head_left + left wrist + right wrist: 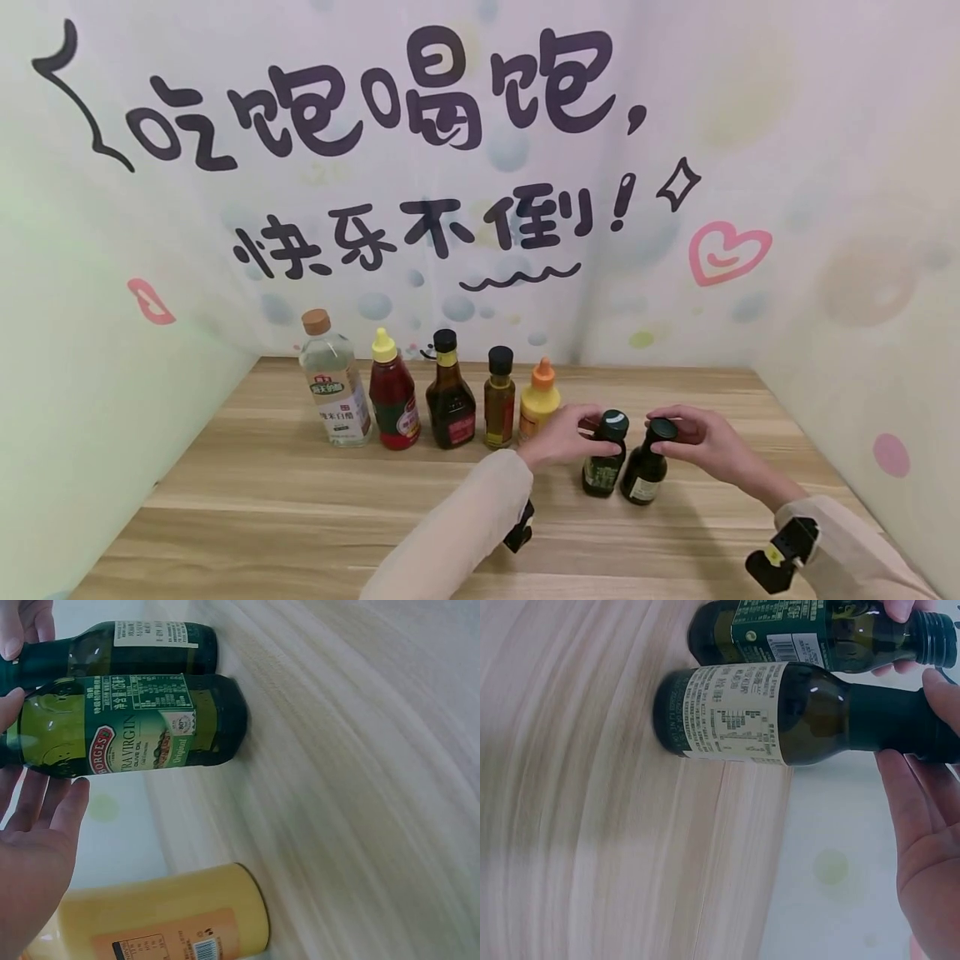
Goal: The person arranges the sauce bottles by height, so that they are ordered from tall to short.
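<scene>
Toward the right of the table stand two dark green bottles side by side. My left hand (558, 437) grips the olive oil bottle (601, 473) near its neck, thumb in front. Its green label (142, 724) faces the left wrist camera. With thumb and fingers, my right hand (708, 446) holds the neck of the other dark glass bottle (642, 477), which tilts slightly in the head view. A pale printed label (735, 712) covers that bottle's body. The two bottles are very close together; whether they touch, I cannot tell.
Left of my hands, a row holds a clear white vinegar bottle (335, 400), a red sauce bottle (393, 406), a dark sauce bottle (450, 400), a slim oil bottle (498, 408) and a yellow squeeze bottle (540, 402). Behind the wooden table (300, 517) hangs a printed backdrop (652, 317).
</scene>
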`<act>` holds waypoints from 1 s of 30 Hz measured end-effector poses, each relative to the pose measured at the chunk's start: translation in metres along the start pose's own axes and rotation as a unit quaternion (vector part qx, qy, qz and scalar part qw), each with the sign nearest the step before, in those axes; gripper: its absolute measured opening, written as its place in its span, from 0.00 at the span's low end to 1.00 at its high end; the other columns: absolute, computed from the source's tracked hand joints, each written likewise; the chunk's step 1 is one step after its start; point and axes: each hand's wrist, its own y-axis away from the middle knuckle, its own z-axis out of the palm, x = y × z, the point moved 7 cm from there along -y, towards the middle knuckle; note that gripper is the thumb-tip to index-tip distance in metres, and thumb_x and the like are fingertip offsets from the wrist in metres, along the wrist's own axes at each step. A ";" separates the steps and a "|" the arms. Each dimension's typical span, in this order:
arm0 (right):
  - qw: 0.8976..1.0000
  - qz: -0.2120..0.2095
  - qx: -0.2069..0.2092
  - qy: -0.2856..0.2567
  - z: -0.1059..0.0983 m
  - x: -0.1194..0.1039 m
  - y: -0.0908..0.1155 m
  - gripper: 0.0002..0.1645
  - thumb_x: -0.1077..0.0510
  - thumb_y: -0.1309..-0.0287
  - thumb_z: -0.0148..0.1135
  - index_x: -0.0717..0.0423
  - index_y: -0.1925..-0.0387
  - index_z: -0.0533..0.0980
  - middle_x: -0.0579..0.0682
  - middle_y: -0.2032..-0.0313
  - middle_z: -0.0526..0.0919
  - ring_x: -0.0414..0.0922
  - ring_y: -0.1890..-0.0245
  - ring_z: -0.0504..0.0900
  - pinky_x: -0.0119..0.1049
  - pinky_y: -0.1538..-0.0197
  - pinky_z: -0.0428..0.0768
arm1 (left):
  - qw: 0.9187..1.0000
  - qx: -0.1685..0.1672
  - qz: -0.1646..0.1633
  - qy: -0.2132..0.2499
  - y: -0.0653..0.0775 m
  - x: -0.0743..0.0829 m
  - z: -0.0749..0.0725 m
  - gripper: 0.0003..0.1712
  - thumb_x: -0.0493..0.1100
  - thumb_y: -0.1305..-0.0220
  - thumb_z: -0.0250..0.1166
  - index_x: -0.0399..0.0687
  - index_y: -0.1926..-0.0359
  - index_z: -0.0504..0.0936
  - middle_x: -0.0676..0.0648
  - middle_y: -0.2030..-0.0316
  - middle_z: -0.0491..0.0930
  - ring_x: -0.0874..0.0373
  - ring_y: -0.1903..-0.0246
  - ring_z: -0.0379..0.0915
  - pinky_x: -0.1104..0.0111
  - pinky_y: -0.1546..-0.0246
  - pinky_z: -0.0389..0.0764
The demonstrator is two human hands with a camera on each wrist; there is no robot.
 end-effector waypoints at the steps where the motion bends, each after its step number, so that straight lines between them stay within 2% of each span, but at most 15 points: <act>1: 1.000 -0.003 -0.002 0.000 0.000 0.000 0.000 0.20 0.71 0.54 0.62 0.60 0.56 0.73 0.43 0.64 0.81 0.34 0.64 0.79 0.31 0.69 0.79 | 1.000 0.001 -0.002 0.007 0.000 -0.001 0.001 0.18 0.44 0.51 0.68 0.47 0.58 0.79 0.56 0.65 0.78 0.68 0.62 0.72 0.78 0.60 0.71; 13: 1.000 -0.011 -0.005 0.011 -0.002 -0.001 -0.001 0.19 0.71 0.54 0.62 0.65 0.57 0.72 0.59 0.66 0.81 0.35 0.64 0.80 0.30 0.68 0.79 | 0.997 0.032 0.001 0.071 0.007 0.002 0.003 0.20 0.42 0.49 0.66 0.47 0.52 0.78 0.53 0.59 0.79 0.65 0.57 0.72 0.76 0.59 0.72; 20: 1.000 0.001 -0.007 0.023 0.001 0.000 0.000 0.20 0.69 0.53 0.62 0.68 0.55 0.71 0.66 0.64 0.79 0.35 0.64 0.79 0.31 0.68 0.79 | 0.996 0.054 0.003 0.067 0.009 0.000 0.003 0.18 0.43 0.49 0.66 0.46 0.54 0.79 0.53 0.60 0.79 0.66 0.60 0.72 0.77 0.61 0.72; 26: 1.000 0.009 -0.013 0.026 0.002 0.002 -0.001 0.21 0.68 0.52 0.62 0.71 0.55 0.70 0.64 0.63 0.79 0.34 0.62 0.79 0.31 0.67 0.79 | 0.995 0.077 -0.009 0.068 0.012 -0.002 -0.001 0.17 0.42 0.50 0.67 0.44 0.56 0.79 0.53 0.62 0.78 0.62 0.61 0.74 0.76 0.62 0.73; 30: 1.000 0.007 -0.013 0.028 0.001 0.002 -0.001 0.21 0.68 0.52 0.62 0.72 0.55 0.70 0.66 0.63 0.79 0.34 0.63 0.79 0.31 0.68 0.79 | 0.993 0.094 -0.011 0.064 0.012 0.002 -0.008 0.17 0.43 0.50 0.67 0.45 0.57 0.80 0.54 0.62 0.78 0.61 0.61 0.73 0.75 0.63 0.74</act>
